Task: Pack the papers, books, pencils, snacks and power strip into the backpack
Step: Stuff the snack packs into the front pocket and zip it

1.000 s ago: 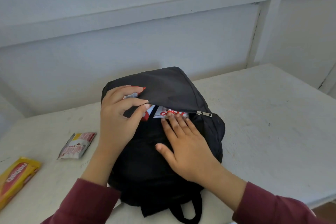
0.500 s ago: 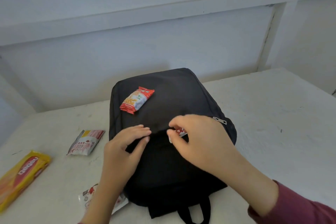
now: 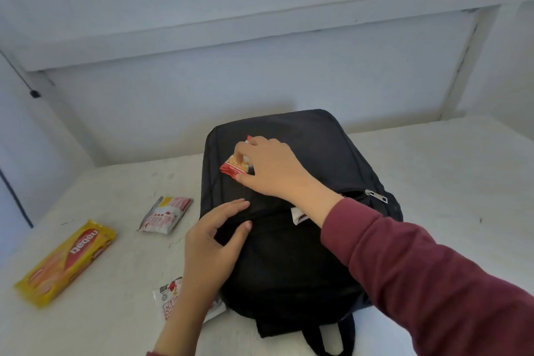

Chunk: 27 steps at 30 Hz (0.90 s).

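A black backpack [image 3: 318, 153] lies flat on the white table [image 3: 448, 182]. Its front pocket is unzipped, and a white-and-red packet [image 3: 297, 215] pokes out of the slit by the zipper pull [image 3: 375, 196]. My right hand [image 3: 274, 167] reaches across the bag, its fingers closed around a small red snack packet [image 3: 234, 167] lying on top. My left hand [image 3: 213, 243] rests flat on the backpack's left side, fingers apart, holding nothing.
Left of the bag lie a yellow biscuit pack [image 3: 66, 263] and a white-and-red snack sachet [image 3: 164, 214]. Another white sachet [image 3: 170, 298] sits partly under my left wrist near the front edge. A wall rises close behind the table.
My right hand left the pocket opening and moved up and left onto the red snack packet atop the bag. My left hand stayed on the bag's left side.
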Tool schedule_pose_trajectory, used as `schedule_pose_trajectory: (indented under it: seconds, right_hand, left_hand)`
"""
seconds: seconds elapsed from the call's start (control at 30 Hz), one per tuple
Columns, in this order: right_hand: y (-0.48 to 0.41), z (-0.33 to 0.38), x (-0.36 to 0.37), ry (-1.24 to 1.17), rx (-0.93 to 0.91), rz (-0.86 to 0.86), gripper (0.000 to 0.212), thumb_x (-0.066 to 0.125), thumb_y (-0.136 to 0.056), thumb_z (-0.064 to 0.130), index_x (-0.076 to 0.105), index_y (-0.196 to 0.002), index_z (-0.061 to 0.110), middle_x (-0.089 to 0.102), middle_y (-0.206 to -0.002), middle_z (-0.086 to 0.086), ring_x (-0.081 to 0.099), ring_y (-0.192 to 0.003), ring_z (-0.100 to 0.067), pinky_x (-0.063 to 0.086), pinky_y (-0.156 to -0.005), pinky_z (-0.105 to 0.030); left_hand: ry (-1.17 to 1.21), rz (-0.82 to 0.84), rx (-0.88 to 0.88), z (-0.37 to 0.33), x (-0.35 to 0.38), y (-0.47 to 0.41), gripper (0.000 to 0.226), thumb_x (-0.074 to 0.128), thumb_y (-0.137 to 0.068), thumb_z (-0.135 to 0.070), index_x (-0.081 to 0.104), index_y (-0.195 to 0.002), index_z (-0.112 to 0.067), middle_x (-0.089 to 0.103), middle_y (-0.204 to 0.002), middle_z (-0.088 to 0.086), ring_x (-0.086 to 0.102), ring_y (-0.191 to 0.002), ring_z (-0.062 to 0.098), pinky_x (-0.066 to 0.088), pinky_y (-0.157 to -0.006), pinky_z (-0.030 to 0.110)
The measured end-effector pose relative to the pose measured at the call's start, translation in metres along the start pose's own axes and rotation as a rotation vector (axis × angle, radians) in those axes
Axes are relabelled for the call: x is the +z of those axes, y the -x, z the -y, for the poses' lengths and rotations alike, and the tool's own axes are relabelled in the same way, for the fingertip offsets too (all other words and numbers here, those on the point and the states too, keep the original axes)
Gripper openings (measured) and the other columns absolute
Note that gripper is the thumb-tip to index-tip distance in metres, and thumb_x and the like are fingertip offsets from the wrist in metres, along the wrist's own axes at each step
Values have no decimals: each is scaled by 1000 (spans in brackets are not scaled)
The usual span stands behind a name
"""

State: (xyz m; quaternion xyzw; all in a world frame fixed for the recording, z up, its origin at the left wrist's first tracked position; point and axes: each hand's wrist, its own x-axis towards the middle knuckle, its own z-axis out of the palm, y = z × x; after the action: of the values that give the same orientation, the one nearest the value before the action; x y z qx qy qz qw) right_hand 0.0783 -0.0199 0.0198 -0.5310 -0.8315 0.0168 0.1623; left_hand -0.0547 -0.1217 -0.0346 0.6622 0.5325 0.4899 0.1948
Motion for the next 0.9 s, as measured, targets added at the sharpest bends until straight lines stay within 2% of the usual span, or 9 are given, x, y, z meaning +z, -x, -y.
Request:
schedule_pose_trajectory:
  seconds: [0.07, 0.17, 0.33, 0.4, 0.5, 0.6, 0.67, 0.8, 0.9]
  right_hand:
    - [5, -3, 1, -58, -10, -81, 29, 56, -86, 34, 50, -111, 21, 53, -120, -6, 52, -103, -27, 47, -83, -38]
    - [16, -9, -8, -200, -21, -190, 22, 59, -83, 31, 48, -99, 20, 55, -107, -3, 53, -92, -22, 49, -75, -36]
    - [54, -17, -29, -449, 25, -384, 24, 64, -80, 30, 47, -96, 27, 54, -99, 10, 53, -91, -6, 50, -69, -29]
    - [73, -17, -35, -494, 37, -421, 26, 66, -79, 29, 49, -98, 25, 56, -98, 12, 54, -91, -4, 50, -70, -28]
    - [107, -15, -37, -535, -21, -474, 27, 68, -76, 25, 54, -99, 19, 59, -98, 7, 57, -92, -10, 49, -73, -33]
    - [140, -11, -28, -441, -66, -488, 26, 65, -72, 25, 57, -96, 19, 59, -107, 8, 54, -101, -10, 46, -80, -33]
    - [156, -9, -16, -362, -68, -463, 26, 65, -70, 26, 58, -94, 20, 59, -111, 10, 52, -106, -8, 44, -86, -30]
    - [167, -8, 12, -281, -52, -373, 27, 65, -77, 33, 57, -102, 26, 54, -122, 10, 46, -116, -5, 41, -95, -23]
    - [159, -10, 23, -154, 12, -428, 27, 61, -83, 35, 59, -108, 25, 54, -117, 2, 47, -109, -13, 40, -92, -24]
  left_hand:
    - [-12, 2, -7, -1, 0, -2, 35, 72, -76, -5, 68, -99, -32, 58, -108, -33, 55, -101, -13, 36, -84, -1]
    - [-19, 25, 12, -2, -2, -7, 30, 75, -74, -11, 70, -93, -34, 61, -104, -30, 57, -97, -10, 38, -82, 1]
    - [-30, 66, 52, -4, -1, -18, 16, 75, -75, -31, 71, -88, -39, 66, -98, -26, 61, -95, -4, 44, -85, 14]
    - [-17, 44, 54, -6, 2, -22, 17, 74, -77, -22, 71, -84, -37, 69, -92, -21, 62, -91, -1, 48, -83, 22]
    - [-46, 12, 83, -13, 5, -29, 23, 72, -77, -13, 70, -81, -36, 69, -84, -18, 63, -85, 2, 51, -80, 29]
    - [-56, -90, 134, -17, 7, -34, 29, 70, -78, -6, 67, -81, -35, 67, -85, -17, 63, -83, 6, 52, -79, 34]
    - [-55, -180, 153, -20, 8, -36, 26, 69, -79, -4, 67, -82, -30, 68, -85, -12, 63, -83, 12, 50, -78, 32]
    - [-178, -285, 224, -26, 8, -37, 10, 70, -79, -5, 73, -88, -10, 70, -88, 3, 62, -87, 20, 39, -82, 5]
    - [-174, -301, 241, -29, 7, -36, 10, 70, -79, -5, 73, -88, -8, 68, -88, 0, 62, -87, 17, 37, -82, 2]
